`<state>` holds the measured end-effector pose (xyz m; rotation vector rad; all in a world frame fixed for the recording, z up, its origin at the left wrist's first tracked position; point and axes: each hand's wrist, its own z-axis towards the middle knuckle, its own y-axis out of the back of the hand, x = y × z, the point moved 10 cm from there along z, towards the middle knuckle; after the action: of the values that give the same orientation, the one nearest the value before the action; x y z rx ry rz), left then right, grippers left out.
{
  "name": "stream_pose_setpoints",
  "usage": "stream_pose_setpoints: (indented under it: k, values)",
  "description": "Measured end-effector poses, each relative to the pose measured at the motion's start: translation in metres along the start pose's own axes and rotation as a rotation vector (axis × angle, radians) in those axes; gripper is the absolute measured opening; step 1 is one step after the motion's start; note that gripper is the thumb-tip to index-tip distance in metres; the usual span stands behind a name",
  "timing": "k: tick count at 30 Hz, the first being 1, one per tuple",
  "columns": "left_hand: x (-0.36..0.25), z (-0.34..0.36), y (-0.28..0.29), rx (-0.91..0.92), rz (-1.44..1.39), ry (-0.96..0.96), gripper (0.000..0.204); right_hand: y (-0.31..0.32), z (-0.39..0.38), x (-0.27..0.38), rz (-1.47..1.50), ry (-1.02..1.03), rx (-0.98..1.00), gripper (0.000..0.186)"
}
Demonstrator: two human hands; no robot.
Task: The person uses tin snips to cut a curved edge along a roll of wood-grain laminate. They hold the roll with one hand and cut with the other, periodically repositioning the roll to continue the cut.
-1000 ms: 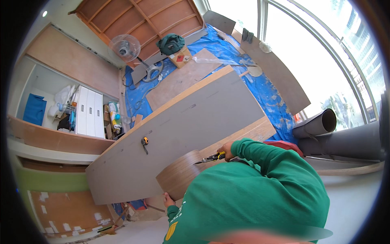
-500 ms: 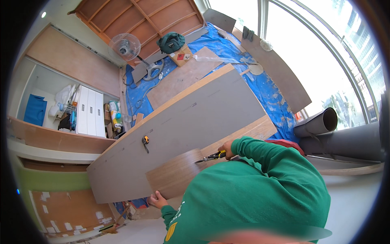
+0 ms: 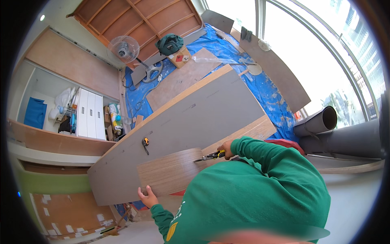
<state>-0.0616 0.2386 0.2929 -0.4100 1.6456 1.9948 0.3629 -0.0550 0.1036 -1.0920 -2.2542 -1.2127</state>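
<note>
My right hand point(image 3: 227, 149) is closed round the yellow-and-black handles of a pair of snips point(image 3: 210, 156). Their dark jaws reach the edge of a thin, brown wood-grain sheet point(image 3: 170, 171), close to my chest. At the sheet's near left corner, my left hand point(image 3: 148, 197) grips the edge, thumb on top. The sheet bows up slightly above a long grey board point(image 3: 174, 126). Another strip of wood grain point(image 3: 239, 134) lies along the board's near right side. My green-sleeved body hides part of the sheet.
On the grey board lies a tape measure point(image 3: 145, 141). Blue plastic sheeting point(image 3: 280, 118) covers the floor beyond. A standing fan point(image 3: 124, 49), a cardboard box point(image 3: 179, 58) and a dark bag point(image 3: 169, 44) stand farther off. Grey rolls point(image 3: 321, 122) lie at the right.
My left hand has moved left and slightly up, and the sheet's left end has swung left with it. My right hand and the snips have shifted only slightly.
</note>
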Motion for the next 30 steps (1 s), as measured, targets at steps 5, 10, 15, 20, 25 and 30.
stream_pose_setpoints:
  k: [5,10,15,20,25,30]
  values:
    - [-0.013,-0.001,0.009,-0.043,-0.035,-0.028,0.063,0.002,-0.003,-0.001,0.0,-0.014,0.001,0.072]
    - [-0.023,-0.006,0.022,-0.088,-0.073,-0.019,0.062,0.001,-0.003,-0.003,-0.001,-0.02,-0.003,0.072]
    - [-0.034,-0.01,0.031,-0.101,-0.035,-0.033,0.062,0.0,-0.001,-0.002,-0.008,-0.01,-0.001,0.072]
    - [-0.043,-0.012,0.04,-0.103,-0.024,-0.065,0.062,0.0,0.001,0.001,0.006,-0.005,0.002,0.072]
    - [-0.047,-0.012,0.046,-0.097,-0.034,-0.055,0.062,0.001,0.0,0.005,-0.013,0.005,0.004,0.071]
    - [-0.055,-0.013,0.054,-0.12,-0.03,-0.086,0.063,0.001,-0.001,0.006,-0.016,-0.006,0.009,0.069]
